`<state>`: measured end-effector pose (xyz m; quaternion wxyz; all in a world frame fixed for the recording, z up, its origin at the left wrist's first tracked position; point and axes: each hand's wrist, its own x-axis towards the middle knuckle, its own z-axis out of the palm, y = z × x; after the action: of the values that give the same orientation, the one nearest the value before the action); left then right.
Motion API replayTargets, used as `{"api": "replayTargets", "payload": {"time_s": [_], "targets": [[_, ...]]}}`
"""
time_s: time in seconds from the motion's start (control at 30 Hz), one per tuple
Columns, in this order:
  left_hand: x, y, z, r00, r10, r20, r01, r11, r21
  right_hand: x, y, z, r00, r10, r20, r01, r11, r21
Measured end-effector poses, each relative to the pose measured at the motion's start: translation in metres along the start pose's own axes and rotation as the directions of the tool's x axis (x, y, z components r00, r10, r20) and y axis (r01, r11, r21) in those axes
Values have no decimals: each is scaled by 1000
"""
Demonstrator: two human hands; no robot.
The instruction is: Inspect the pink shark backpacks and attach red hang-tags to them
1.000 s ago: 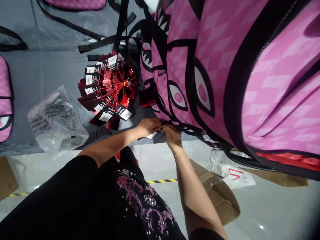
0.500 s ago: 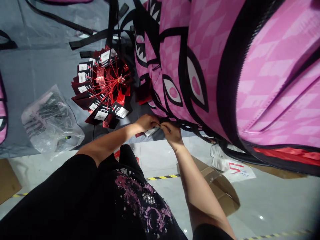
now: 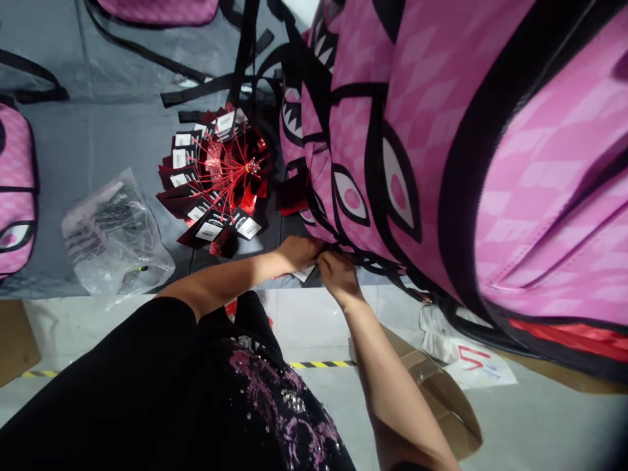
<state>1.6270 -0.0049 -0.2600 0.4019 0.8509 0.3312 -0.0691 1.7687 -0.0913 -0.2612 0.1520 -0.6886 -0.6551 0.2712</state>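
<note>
My left hand (image 3: 300,252) and my right hand (image 3: 336,273) meet at the table's front edge, against the lower side of the pink checkered bags (image 3: 360,154). Both hands are closed, fingers pinched close together; what lies between the fingertips is too small to make out. Just below them a white and black tag (image 3: 304,273) shows in part. To the left of the bags a fan of black and red tags (image 3: 210,190) on red strings spreads over the grey cloth. A dark red tag (image 3: 293,195) hangs at the bags.
A clear plastic bag (image 3: 118,239) lies on the grey table cloth (image 3: 122,131) at left. Another pink bag (image 3: 17,190) is at the far left, and black straps (image 3: 206,87) lie behind the tags. On the floor are an open cardboard box (image 3: 436,386) and a white bag (image 3: 475,365).
The view has shifted, so the table things appear farther right and lower. My hands stay together at the same spot by the bags, with the left fingers now more hidden.
</note>
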Motion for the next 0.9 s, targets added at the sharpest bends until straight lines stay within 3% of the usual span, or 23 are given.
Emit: {"api": "replayTargets", "payload": {"time_s": [0.23,0.4,0.67,0.9], "targets": [[0,4,2,998,52,-37,-50,998,39,4,-1,-4,999,12,-42,-13,999,-29],[-4,-5,4,998,55,-41,-58,996,-69,6,-5,-7,999,20,-26,-19,999,33],[-8,-18,12,991,-69,-114,25,937,-348,-3,-2,-9,985,156,-77,-136,966,220],[-10,-19,9,970,-211,-119,160,928,-337,-8,-4,2,976,206,-66,-175,931,321]]}}
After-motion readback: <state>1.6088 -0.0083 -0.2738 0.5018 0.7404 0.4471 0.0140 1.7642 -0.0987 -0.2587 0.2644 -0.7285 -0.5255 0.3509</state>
